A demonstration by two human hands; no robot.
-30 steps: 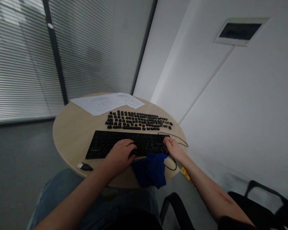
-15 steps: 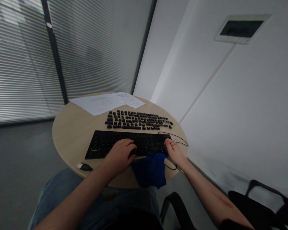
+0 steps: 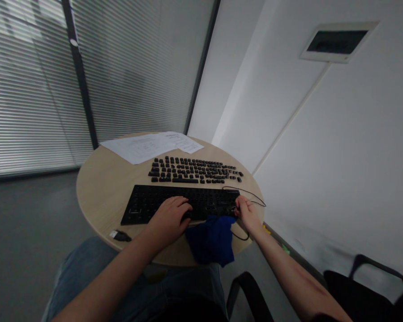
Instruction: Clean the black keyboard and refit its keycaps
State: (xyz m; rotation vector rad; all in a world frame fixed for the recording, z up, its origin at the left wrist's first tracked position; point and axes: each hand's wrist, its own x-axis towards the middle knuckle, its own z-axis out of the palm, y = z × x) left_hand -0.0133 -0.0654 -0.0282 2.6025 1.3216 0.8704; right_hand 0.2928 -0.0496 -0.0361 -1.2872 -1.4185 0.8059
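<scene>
- White papers (image 3: 143,147): print too small to read.
- Plug (image 3: 121,235): near the table (image 3: 99,188) edge.
- Keyboard (image 3: 201,202): before the person, seemingly largely stripped; no brand legible.
- Left hand (image 3: 170,217): on the keyboard, fingers bent; cannot tell if holding anything.
- Caps (image 3: 185,180): off, in rows beyond; whether any remain fitted, unclear.
- Cloth (image 3: 211,241): at the keyboard's near edge.
- Right hand (image 3: 246,213): at its right end, fingers drawn narrow; any grip unclear.

The round table (image 3: 100,192) at centre has a smooth, matt wood-grain top. Keyboard (image 3: 201,197) and loose keycaps (image 3: 185,180) look like dull black plastic. Paper sheets (image 3: 137,147) lie flat white; the blue cloth (image 3: 211,241), lower middle, is soft and creased. The USB plug's tip (image 3: 113,234) seems metal, though small and dim.
</scene>
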